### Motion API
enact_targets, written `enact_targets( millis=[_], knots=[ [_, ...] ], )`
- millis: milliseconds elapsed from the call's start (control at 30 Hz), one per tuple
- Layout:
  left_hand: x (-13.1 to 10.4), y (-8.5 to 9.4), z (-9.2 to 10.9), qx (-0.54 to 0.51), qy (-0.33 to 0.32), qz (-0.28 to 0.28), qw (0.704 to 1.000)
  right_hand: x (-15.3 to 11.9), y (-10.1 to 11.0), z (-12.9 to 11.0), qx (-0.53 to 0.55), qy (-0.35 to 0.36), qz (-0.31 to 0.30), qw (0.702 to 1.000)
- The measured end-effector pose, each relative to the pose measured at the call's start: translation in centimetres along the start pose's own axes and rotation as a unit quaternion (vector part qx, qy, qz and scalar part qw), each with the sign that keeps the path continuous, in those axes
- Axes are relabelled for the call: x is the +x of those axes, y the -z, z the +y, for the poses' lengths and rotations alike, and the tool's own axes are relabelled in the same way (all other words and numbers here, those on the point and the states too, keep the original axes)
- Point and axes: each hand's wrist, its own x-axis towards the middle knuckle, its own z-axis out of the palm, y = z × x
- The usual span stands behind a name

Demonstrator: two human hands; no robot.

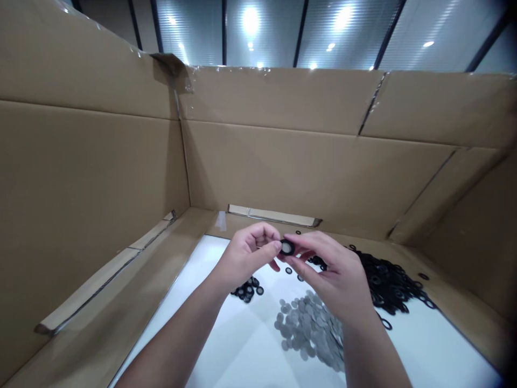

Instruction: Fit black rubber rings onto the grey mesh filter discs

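Note:
A black ring with a pale disc in its centre (287, 247) is held up between my two hands. My left hand (251, 252) pinches its left edge with thumb and fingers. On the other side, the thumb and fingers of my right hand (329, 264) grip the ring's right edge. Below my hands, a pile of grey discs (311, 328) lies on the white board (226, 345). Black rings (388, 280) are heaped to the right, partly behind my right hand. A small cluster of black rings with pale centres (247, 291) sits beneath my left wrist.
High cardboard walls (274, 167) enclose the board at the left, back and right. A cardboard strip (274, 215) lies along the back wall and another (113, 272) along the left. Loose rings (386, 324) lie around the large heap.

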Motion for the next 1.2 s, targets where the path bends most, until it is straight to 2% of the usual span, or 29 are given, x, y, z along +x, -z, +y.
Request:
enact_targets(
  millis=[133, 233, 500, 667, 900, 1033, 1200],
  knots=[
    [0.1, 0.2, -0.1, -0.030, 0.029, -0.045, 0.998, 0.0, -0.3, 0.1, -0.017, 0.030, 0.025, 0.999],
    [0.1, 0.3, -0.2, -0.044, 0.052, -0.063, 0.996, 0.0, -0.4, 0.2, -0.024, 0.031, 0.021, 0.999],
    [0.3, 1.0, -0.1, -0.017, 0.088, -0.053, 0.995, 0.0, -0.3, 0.4, -0.052, 0.030, -0.042, 0.997],
    [0.4, 0.6, -0.4, -0.054, 0.112, -0.036, 0.992, 0.2, -0.9, 0.6, -0.066, 0.027, -0.009, 0.997],
    [0.7, 0.1, -1.1, -0.078, 0.108, -0.023, 0.991, 0.3, -1.7, 0.7, -0.096, 0.027, 0.034, 0.994],
    [0.5, -0.2, -0.9, -0.090, 0.109, -0.013, 0.990, 0.2, -2.0, 0.9, -0.103, 0.003, 0.048, 0.994],
    [0.5, 0.2, -0.9, -0.046, 0.083, -0.005, 0.995, 0.2, -1.3, 0.9, -0.058, 0.033, -0.018, 0.998]
  ],
)
